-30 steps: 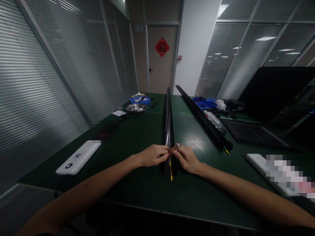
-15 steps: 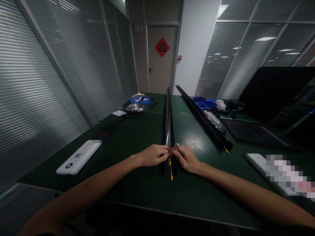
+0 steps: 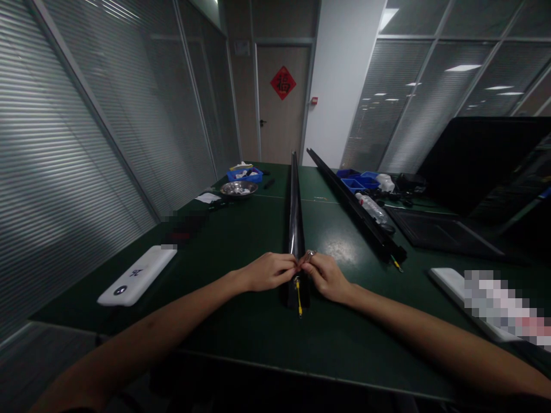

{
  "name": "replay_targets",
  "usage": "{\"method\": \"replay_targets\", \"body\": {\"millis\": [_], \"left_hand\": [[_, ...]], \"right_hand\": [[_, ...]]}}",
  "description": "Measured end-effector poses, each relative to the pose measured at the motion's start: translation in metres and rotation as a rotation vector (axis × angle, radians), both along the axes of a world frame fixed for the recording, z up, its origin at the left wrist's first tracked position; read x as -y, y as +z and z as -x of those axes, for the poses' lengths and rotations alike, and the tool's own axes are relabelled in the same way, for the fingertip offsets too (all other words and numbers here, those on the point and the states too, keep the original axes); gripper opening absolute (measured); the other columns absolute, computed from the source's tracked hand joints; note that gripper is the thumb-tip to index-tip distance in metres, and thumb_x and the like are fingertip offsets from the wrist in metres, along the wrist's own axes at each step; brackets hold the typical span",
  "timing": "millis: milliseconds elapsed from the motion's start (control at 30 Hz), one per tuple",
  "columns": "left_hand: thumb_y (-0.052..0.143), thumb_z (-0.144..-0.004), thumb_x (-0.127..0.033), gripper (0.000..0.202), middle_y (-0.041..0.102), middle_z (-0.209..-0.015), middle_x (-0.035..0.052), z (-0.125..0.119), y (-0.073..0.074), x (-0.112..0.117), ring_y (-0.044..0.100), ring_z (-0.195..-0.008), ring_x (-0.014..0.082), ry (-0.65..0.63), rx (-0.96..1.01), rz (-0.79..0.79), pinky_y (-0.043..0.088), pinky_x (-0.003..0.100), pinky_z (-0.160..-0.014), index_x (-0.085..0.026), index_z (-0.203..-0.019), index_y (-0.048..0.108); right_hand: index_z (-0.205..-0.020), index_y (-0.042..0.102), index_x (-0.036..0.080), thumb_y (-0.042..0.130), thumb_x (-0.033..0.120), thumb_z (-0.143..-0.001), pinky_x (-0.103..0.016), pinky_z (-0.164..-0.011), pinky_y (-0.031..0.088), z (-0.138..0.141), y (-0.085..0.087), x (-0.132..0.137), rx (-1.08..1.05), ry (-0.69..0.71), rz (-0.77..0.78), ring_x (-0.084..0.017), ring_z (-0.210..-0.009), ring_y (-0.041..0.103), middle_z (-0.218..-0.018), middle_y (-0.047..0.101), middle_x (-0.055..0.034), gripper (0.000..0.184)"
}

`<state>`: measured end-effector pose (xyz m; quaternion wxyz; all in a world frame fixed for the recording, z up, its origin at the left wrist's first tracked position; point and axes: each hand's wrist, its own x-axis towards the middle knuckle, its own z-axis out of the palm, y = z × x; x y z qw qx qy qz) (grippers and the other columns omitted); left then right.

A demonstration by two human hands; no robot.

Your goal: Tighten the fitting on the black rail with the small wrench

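Because the black rail [image 3: 294, 212] is long and narrow, lying lengthwise down the middle of the green table [image 3: 206, 258] with its near end between the hands, it will probably handle as stiff and fairly light, though awkward to swing. Its glossy top may slide under dry fingertips, so gripping both side edges looks surer than pressing on top; two spaced holds would suit lifting. The yellow lead [image 3: 299, 299] at the near end seems soft, its fitting the delicate part, and makes a poor handle. The left hand [image 3: 269, 272] and right hand [image 3: 326, 278] have their fingers curled inward, tips meeting over the rail; whether they pinch something small or only press, I cannot tell. Counted, there are two rails, the second rail [image 3: 365, 222] lying to the right with its own lead [image 3: 396, 264]; one metal bowl [image 3: 239, 195] and one blue tray [image 3: 249, 179] far left; one bottle [image 3: 373, 210] right; two white slabs, one left [image 3: 138, 278], one right [image 3: 454, 295]; and several blue bins [image 3: 353, 184] far right, too crowded to number.
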<state>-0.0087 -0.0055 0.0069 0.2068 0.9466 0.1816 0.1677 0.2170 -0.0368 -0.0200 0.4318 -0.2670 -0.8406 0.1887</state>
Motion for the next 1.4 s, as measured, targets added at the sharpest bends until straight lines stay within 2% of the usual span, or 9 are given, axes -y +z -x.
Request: {"method": "replay_targets", "body": {"millis": [167, 400, 667, 767, 867, 1000, 1133, 1267, 1400], "left_hand": [[0.042, -0.105, -0.022, 0.027, 0.062, -0.098, 0.0043, -0.001, 0.001, 0.000, 0.063, -0.085, 0.0154, -0.003, -0.012, 0.001, 0.046, 0.023, -0.078, -0.016, -0.090, 0.064], [0.043, -0.105, -0.024, 0.027, 0.064, -0.101, 0.0052, 0.000, 0.000, 0.000, 0.064, -0.086, 0.0162, 0.003, -0.008, 0.029, 0.047, 0.024, -0.080, -0.016, -0.095, 0.066], [0.042, -0.105, -0.025, 0.029, 0.064, -0.102, 0.0053, -0.001, -0.002, 0.001, 0.063, -0.088, 0.0168, 0.029, 0.035, 0.073, 0.047, 0.025, -0.082, -0.016, -0.096, 0.068], [0.046, -0.103, -0.026, 0.025, 0.063, -0.102, 0.0053, -0.002, -0.003, 0.002, 0.060, -0.082, 0.0152, 0.051, 0.058, 0.101, 0.046, 0.023, -0.075, -0.016, -0.099, 0.068], [0.053, -0.099, -0.029, 0.021, 0.062, -0.094, 0.0036, -0.005, -0.004, 0.003, 0.055, -0.072, 0.0130, 0.107, 0.081, 0.182, 0.042, 0.021, -0.065, -0.014, -0.099, 0.068], [0.060, -0.095, -0.032, 0.021, 0.060, -0.081, 0.0004, -0.008, -0.005, 0.000, 0.051, -0.067, 0.0116, 0.149, 0.089, 0.282, 0.038, 0.020, -0.060, -0.013, -0.090, 0.068], [0.063, -0.091, -0.029, 0.022, 0.057, -0.073, -0.0015, -0.010, -0.007, -0.003, 0.047, -0.060, 0.0097, 0.158, 0.120, 0.328, 0.034, 0.019, -0.056, -0.010, -0.084, 0.069], [0.063, -0.092, -0.029, 0.023, 0.057, -0.067, -0.0022, -0.011, -0.010, -0.004, 0.047, -0.056, 0.0087, 0.137, 0.172, 0.353, 0.034, 0.019, -0.055, -0.010, -0.087, 0.075], [0.063, -0.093, -0.031, 0.027, 0.066, -0.074, 0.0027, -0.014, -0.009, -0.004, 0.061, -0.068, 0.0142, 0.117, 0.219, 0.402, 0.044, 0.021, -0.064, -0.011, -0.080, 0.076]], "right_hand": [[-0.092, 0.062, 0.019, 0.045, 0.029, -0.106, -0.030, -0.070, 0.050, 0.000, -0.002, -0.002, 0.021, -0.005, -0.004, -0.018, -0.073, 0.062, -0.083, 0.066, -0.0050, 0.025], [-0.089, 0.061, 0.019, 0.043, 0.026, -0.106, -0.029, -0.070, 0.049, 0.002, 0.003, 0.000, 0.015, 0.014, -0.007, -0.018, -0.072, 0.062, -0.081, 0.065, -0.0048, 0.025], [-0.096, 0.064, 0.019, 0.048, 0.026, -0.105, -0.029, -0.070, 0.048, 0.000, 0.002, 0.002, 0.032, -0.043, 0.035, -0.018, -0.074, 0.063, -0.084, 0.066, -0.0043, 0.020], [-0.094, 0.065, 0.018, 0.049, 0.025, -0.104, -0.028, -0.068, 0.047, 0.001, 0.003, 0.002, 0.043, -0.038, 0.056, -0.017, -0.072, 0.062, -0.081, 0.065, -0.0031, 0.020], [-0.093, 0.065, 0.018, 0.051, 0.026, -0.104, -0.028, -0.068, 0.046, 0.002, 0.005, 0.003, 0.034, -0.036, 0.064, -0.017, -0.072, 0.061, -0.082, 0.064, -0.0033, 0.020], [-0.101, 0.068, 0.018, 0.051, 0.025, -0.104, -0.031, -0.076, 0.048, 0.002, 0.010, 0.006, 0.008, -0.006, 0.069, -0.019, -0.083, 0.063, -0.092, 0.065, -0.0057, 0.019], [-0.109, 0.072, 0.020, 0.052, 0.027, -0.103, -0.031, -0.075, 0.049, 0.002, 0.015, 0.008, -0.007, 0.008, 0.069, -0.019, -0.083, 0.062, -0.094, 0.064, -0.0058, 0.021], [-0.111, 0.072, 0.021, 0.055, 0.030, -0.102, -0.032, -0.077, 0.049, 0.004, 0.015, 0.009, -0.060, -0.033, 0.158, -0.019, -0.086, 0.063, -0.098, 0.066, -0.0060, 0.022], [-0.112, 0.071, 0.021, 0.058, 0.038, -0.099, -0.031, -0.075, 0.050, 0.008, 0.012, 0.015, -0.171, -0.180, 0.322, -0.019, -0.084, 0.064, -0.100, 0.068, -0.0054, 0.025]]}}
